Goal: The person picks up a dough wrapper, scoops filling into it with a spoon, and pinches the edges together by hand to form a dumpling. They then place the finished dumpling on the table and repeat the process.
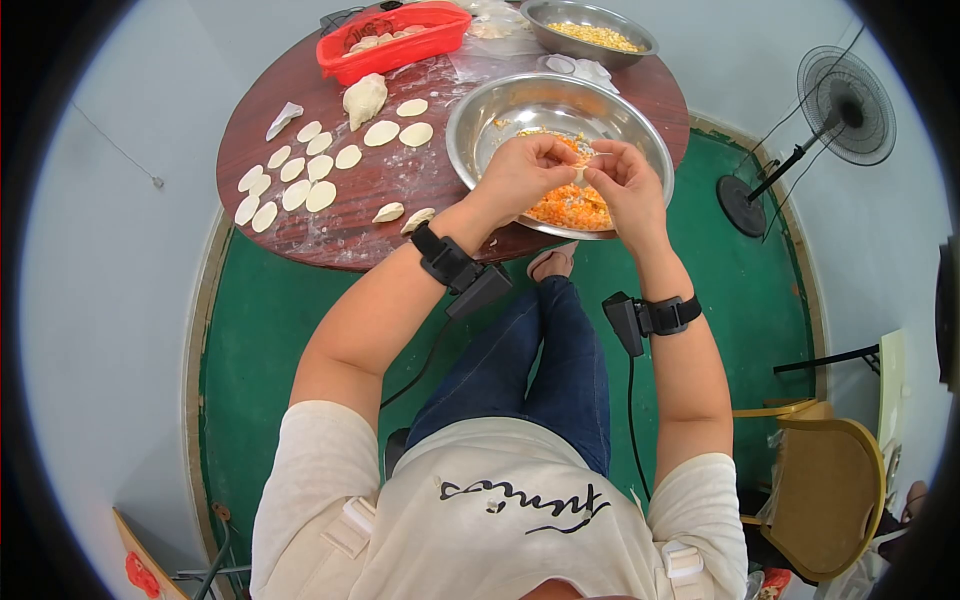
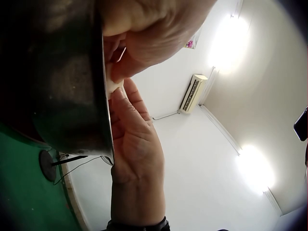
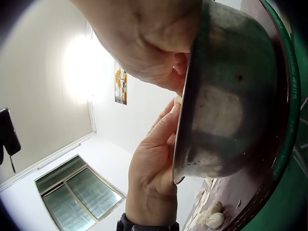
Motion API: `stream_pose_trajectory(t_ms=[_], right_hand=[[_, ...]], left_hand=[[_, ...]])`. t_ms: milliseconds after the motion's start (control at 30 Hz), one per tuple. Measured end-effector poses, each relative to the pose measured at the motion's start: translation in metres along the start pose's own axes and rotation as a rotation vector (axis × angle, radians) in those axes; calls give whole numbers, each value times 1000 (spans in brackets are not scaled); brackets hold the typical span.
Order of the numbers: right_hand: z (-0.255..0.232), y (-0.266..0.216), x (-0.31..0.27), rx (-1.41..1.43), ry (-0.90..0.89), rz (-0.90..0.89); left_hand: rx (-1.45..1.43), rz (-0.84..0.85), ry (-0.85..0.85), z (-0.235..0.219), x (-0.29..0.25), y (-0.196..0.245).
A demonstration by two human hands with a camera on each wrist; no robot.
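Observation:
Over the large metal bowl (image 1: 458,140), my left hand (image 1: 522,172) and right hand (image 1: 634,192) meet fingertip to fingertip. Between them they pinch a small pale dough dumpling (image 1: 578,174), mostly covered by the fingers. Below lies chopped orange and yellow filling (image 1: 570,210) inside the bowl. The left wrist view shows both thumbs pressing the dumpling (image 2: 113,85) right at the bowl's rim. Only a sliver of the dumpling (image 3: 178,99) shows in the right wrist view. Two folded dumplings (image 1: 388,212) sit on the table's near edge, left of the bowl.
Several round dough wrappers (image 1: 321,196) lie on the floured table (image 1: 350,240), with a dough lump (image 1: 365,100) behind. A red basket (image 1: 335,68) holding dumplings and a second metal bowl (image 1: 640,52) of yellow pieces stand at the back. A fan (image 1: 845,105) stands at right.

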State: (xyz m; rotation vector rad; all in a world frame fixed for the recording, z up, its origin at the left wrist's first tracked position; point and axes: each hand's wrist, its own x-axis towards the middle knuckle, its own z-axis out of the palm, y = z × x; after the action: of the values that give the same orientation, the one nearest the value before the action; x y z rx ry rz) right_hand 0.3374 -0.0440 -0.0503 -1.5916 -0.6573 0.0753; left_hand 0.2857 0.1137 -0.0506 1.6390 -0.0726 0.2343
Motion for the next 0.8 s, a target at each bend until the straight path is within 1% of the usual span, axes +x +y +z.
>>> stream_pose_trajectory(t_ms=[67,200,267,367,400,467,567,633,800], right_hand=[[0,1,0,-7,41,12],[1,4,1,32,77,11],[1,7,1,48,95,-19],[3,8,1,-20,96,-54],[3,7,0,-20,95,-53],[5,2,-2,-105,106,-44],[4,4,-1,-44,102,-7],[4,2,-1,-64,101,-4],[5,-5,-4,-84,68,-15]], left_hand=[[-18,3,-5,0,0,0],[33,-20,11,0,1,1],[39,-26,15,0,1,0],[73,-11,34,1,1,-2],[90,-2,43,1,1,-2],[107,7,53,1,1,-2],[192,29,79,1,1,-3],[231,44,101,2,1,-3],[264,60,96,2,1,-3]])
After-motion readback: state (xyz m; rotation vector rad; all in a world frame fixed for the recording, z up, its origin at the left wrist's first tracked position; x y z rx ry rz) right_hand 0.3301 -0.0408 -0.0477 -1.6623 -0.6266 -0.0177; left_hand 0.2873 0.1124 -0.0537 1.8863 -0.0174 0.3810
